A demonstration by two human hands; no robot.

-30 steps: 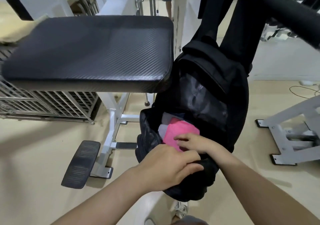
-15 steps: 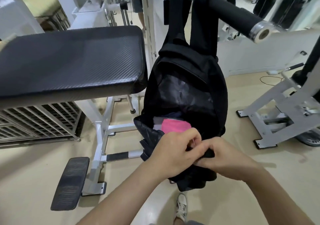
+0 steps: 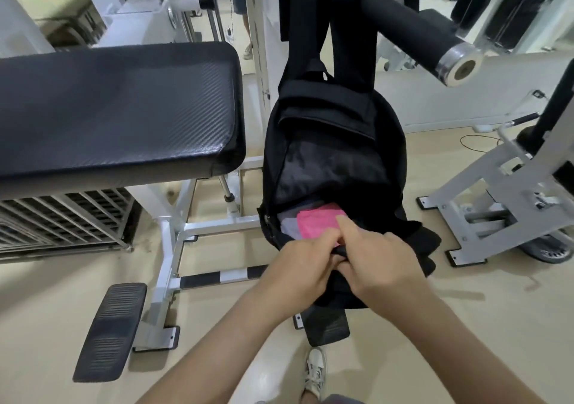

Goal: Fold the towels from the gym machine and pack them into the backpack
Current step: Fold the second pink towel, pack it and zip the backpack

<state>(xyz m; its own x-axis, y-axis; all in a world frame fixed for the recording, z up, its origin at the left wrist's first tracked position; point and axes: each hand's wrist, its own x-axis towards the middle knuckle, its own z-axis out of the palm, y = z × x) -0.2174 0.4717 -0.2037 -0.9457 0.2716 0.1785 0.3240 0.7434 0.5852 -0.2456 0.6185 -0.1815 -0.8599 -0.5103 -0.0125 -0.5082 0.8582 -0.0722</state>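
So, the backpack (image 3: 335, 142) hangs by its straps off the padded bar (image 3: 403, 21) at the top of the frame, mouth gaping toward me. Pink towel (image 3: 316, 222) sits folded inside the opening at centre, with a grey towel (image 3: 289, 225) just left of it. My left hand (image 3: 304, 267) and right hand (image 3: 382, 264) are knuckle to knuckle below that, both with fingers curled on the backpack's near rim. Right index finger sticks up over the pink towel's corner. Bench (image 3: 118, 108) fills the left side.
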